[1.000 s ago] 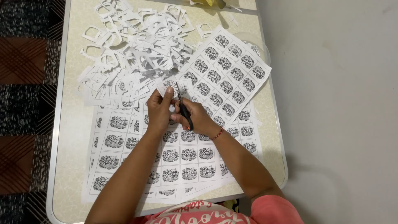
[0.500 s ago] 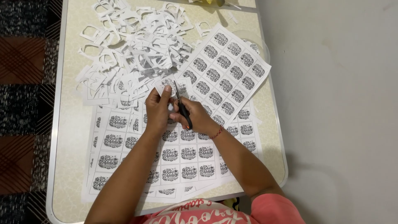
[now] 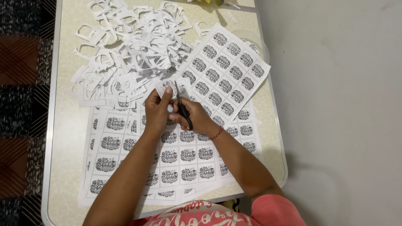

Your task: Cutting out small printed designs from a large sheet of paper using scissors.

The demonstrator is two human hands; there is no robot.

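My left hand pinches a small printed paper piece above the middle of the table. My right hand grips small black-handled scissors, whose blades point up into that piece. Both hands hover over white sheets of printed round labels laid flat on the table. Another label sheet lies tilted at the upper right.
A big heap of white paper offcuts covers the far left of the beige folding table. A dark patterned rug lies to the left and a grey floor to the right. Something yellow sits at the far edge.
The hands, scissors and paper piece stay almost where they were; the piece has turned slightly between my fingers.
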